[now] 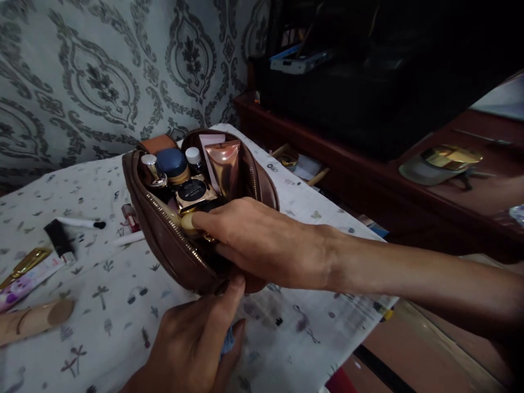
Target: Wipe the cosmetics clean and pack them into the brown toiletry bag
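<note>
An unzipped brown makeup bag (164, 256) stands on the table, packed with cosmetics. My right hand (270, 240) reaches down into its front part. The thumb presses at a pale yellow rounded piece (189, 222); the other fingers and whatever they grip are hidden. My left hand (200, 333) is at the bag's near end, a finger pressed on the rim, with a bit of blue cloth-like material (227, 341) showing between its fingers. Inside the bag are a gold-rimmed black compact (193, 190), a blue-lidded jar (172, 164), a white-capped bottle (194, 157) and a shiny copper tube (224, 164).
Left of the bag lie a black tube (59, 239), a white brush (79, 222), a purple-printed tube (30, 281), a beige bottle (36, 321) and a small red lip tube (130, 217). A dark wooden cabinet (347, 158) with an open drawer (303, 164) borders the table's right side.
</note>
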The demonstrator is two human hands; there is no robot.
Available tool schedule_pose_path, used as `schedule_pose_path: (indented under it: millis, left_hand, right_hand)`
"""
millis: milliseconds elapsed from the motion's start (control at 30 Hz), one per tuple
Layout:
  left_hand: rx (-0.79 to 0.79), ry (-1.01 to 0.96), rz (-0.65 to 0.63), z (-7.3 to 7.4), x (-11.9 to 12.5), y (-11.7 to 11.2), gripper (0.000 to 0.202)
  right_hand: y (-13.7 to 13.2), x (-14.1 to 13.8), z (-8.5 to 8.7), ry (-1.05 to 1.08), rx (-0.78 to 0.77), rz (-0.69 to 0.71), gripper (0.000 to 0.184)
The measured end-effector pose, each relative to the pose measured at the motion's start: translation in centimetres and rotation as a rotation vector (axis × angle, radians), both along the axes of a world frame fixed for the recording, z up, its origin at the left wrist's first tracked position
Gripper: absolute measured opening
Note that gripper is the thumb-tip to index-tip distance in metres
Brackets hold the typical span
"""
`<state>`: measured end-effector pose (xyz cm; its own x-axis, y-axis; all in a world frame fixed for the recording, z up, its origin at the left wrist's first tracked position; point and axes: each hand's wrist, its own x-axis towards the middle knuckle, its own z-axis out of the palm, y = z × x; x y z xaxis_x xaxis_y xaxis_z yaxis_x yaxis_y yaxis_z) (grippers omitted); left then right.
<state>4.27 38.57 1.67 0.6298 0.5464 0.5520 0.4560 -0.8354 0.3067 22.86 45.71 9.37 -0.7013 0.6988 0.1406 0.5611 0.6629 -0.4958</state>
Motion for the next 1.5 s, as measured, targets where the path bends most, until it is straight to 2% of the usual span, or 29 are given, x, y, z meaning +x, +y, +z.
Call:
schedule_pose_path:
  millis: [100,167,267,400,567,633,800,900,1067,1233,1367,1500]
  left_hand:
    - [-0.017,0.024,0.005,0.4,0.0,0.0,0.052]
    - [-0.011,0.053,-0.008,0.8,0.1,0.0,0.052]
    - [-0.011,0.084,-0.019,1.4,0.1,0.1,0.053]
    - [-0.006,0.094,-0.02,1.7,0.1,0.1,0.051]
    - [0.022,0.12,-0.002,1.6,0.0,-0.1,0.04]
    - [0.022,0.11,0.007,1.5,0.0,-0.3,0.037]
    - [-0.004,0.105,0.01,1.6,0.0,-0.3,0.037]
    - [-0.025,0.117,0.005,1.7,-0.1,-0.2,0.04]
    - [-0.033,0.087,0.021,1.6,-0.1,-0.4,0.048]
    - [0.087,0.072,0.037,1.9,-1.4,-0.8,0.034]
    - [0.149,0.105,0.017,1.8,-3.6,-0.5,0.019]
    - [0.158,0.194,0.08,0.7,-6.1,0.5,0.014]
  right_hand:
    - [0.0,-0.4,-0.4,-0.147,0.067,-0.022,0.02]
    - [0.0,-0.5,-0.6,-0.169,0.099,-0.015,0.019]
    - [0.0,-0.4,-0.6,-0.117,0.097,-0.009,0.014]
    - [-0.5,0.1,0.3,-0.022,0.055,-0.042,0.011]
    - [-2.6,2.0,0.8,0.166,0.143,-0.201,0.02]
    - [-3.6,3.1,0.4,0.199,0.146,-0.232,0.024]
    - [-5.7,5.9,-1.1,0.141,0.046,-0.101,0.026]
    - [-6.6,6.7,-2.0,0.126,0.046,-0.122,0.029]
    - [-7.6,6.2,-2.3,0.125,0.071,-0.199,0.036]
    - [-8.4,5.1,-2.0,0.16,0.101,-0.218,0.036]
    - [-8.8,4.1,-3.0,0.249,0.151,-0.129,0.032]
    - [-8.6,2.0,-4.5,0.261,0.155,-0.035,0.031]
